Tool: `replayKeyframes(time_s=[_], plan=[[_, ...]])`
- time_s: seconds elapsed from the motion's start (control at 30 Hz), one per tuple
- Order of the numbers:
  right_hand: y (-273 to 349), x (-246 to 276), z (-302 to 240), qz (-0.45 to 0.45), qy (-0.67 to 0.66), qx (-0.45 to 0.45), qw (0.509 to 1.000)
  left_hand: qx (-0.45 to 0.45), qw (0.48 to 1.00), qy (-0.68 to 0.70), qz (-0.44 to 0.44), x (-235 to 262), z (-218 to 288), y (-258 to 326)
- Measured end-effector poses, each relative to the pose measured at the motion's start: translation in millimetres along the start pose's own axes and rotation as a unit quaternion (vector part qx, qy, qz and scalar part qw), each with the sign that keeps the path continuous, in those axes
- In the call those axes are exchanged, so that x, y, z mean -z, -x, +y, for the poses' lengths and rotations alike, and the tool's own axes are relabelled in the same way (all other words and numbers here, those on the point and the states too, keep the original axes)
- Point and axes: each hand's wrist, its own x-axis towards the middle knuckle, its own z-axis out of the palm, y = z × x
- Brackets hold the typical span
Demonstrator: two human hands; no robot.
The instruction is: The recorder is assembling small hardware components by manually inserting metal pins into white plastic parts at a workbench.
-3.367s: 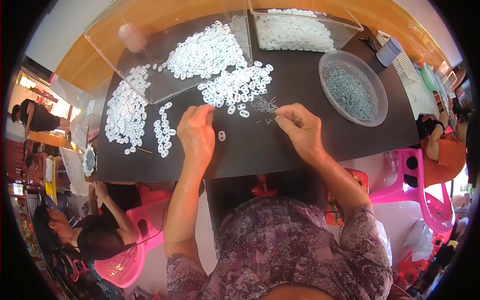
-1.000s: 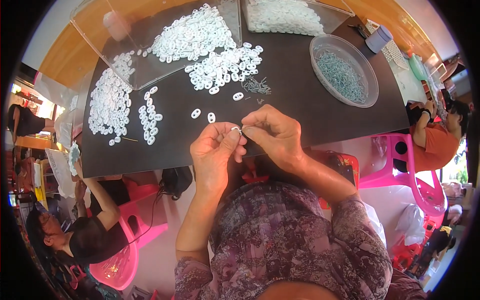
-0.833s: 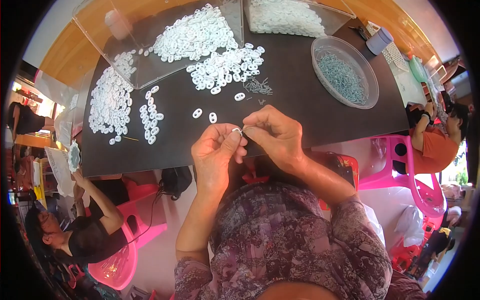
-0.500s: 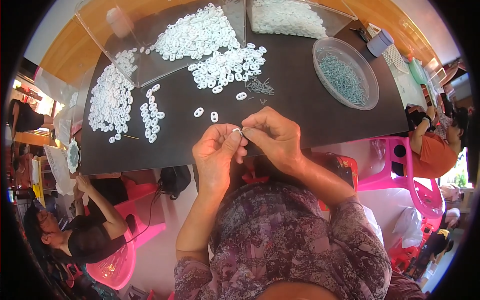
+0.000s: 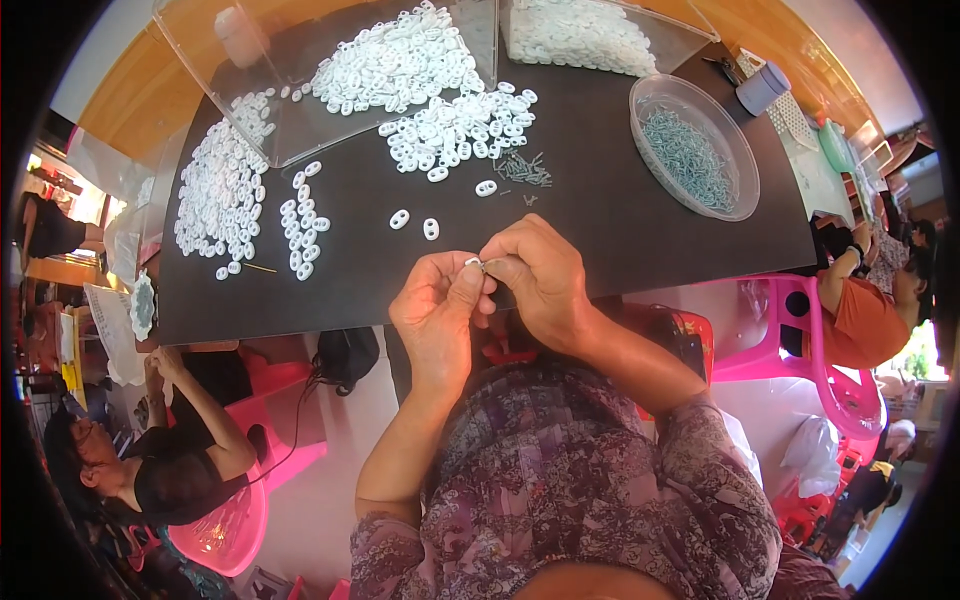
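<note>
My left hand [image 5: 438,312] and my right hand [image 5: 540,278] meet over the near edge of the black table [image 5: 620,230]. Between their fingertips they pinch one small white plastic piece [image 5: 473,263]; my right hand's fingers press a thin metal part against it, too small to make out. Two loose white pieces [image 5: 415,223] lie on the table just beyond my hands. A heap of white pieces [image 5: 455,130] and a few loose small metal screws [image 5: 522,170] lie farther back.
A clear round bowl of metal screws [image 5: 693,155] stands at the right. Clear plastic trays [image 5: 380,70] with white pieces are at the back. Rows of white pieces [image 5: 220,195] lie at the left. Other people sit on pink chairs at left [image 5: 150,470] and right [image 5: 865,310].
Earlier my hands were spread on the table near the loose pieces. They have since come together near the table's edge on one white piece and have barely moved over the last second.
</note>
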Motion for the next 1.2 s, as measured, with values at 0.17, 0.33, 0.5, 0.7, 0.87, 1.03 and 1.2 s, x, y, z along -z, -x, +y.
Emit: replayKeyframes(time_s=[0.17, 0.33, 0.5, 0.7, 0.87, 1.03, 1.2], plan=[[2, -6, 3, -0.005, 0.011, 0.014, 1.000, -0.043, 0.998, -0.036, 0.034, -4, -8, 5], [3, -6, 2, -0.016, -0.004, -0.001, 1.000, -0.026, 0.999, -0.023, 0.029, 3, -5, 3], [1, -4, -4, -0.034, -0.026, -0.029, 0.999, -0.022, 1.000, -0.010, 0.003, 10, -3, 4], [6, -8, -5, -0.019, -0.074, -0.132, 0.988, -0.039, 0.999, -0.013, 0.026, 7, -6, 6], [6, -7, -6, -0.027, -0.070, -0.126, 0.989, -0.042, 0.999, -0.003, 0.023, 5, -6, 7], [8, -14, -2, -0.034, -0.018, -0.062, 0.997, -0.077, 0.996, -0.026, 0.024, 5, -12, 11], [5, -15, -1, -0.045, 0.015, 0.005, 0.999, -0.080, 0.995, -0.043, 0.031, 7, -13, 13]])
